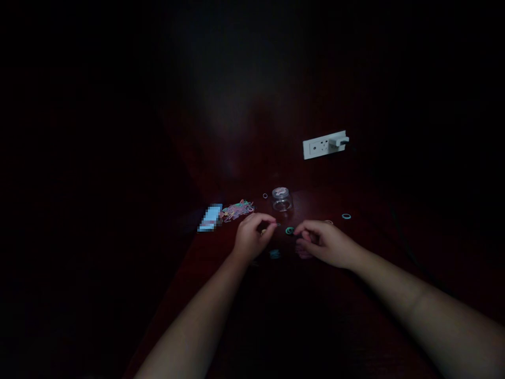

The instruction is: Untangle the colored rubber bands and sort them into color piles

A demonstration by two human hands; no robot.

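My left hand is closed in a pinch, its thumb and forefinger on a small hair band whose colour is hard to make out. Beside it, my right hand hovers with thumb and fingers slightly apart and nothing visible between them. Just off its fingertips lies a small group of green hair bands. Closer to me are blue hair bands, and pink hair bands lie partly under my right hand. A yellow piece shows behind my left thumb, mostly hidden.
A mixed heap of coloured hair bands lies at the left beside a bright, pixelated rectangle. Behind my hands stands a clear lidded jar. Single bands lie around the dark red table. A wall socket holds a plug.
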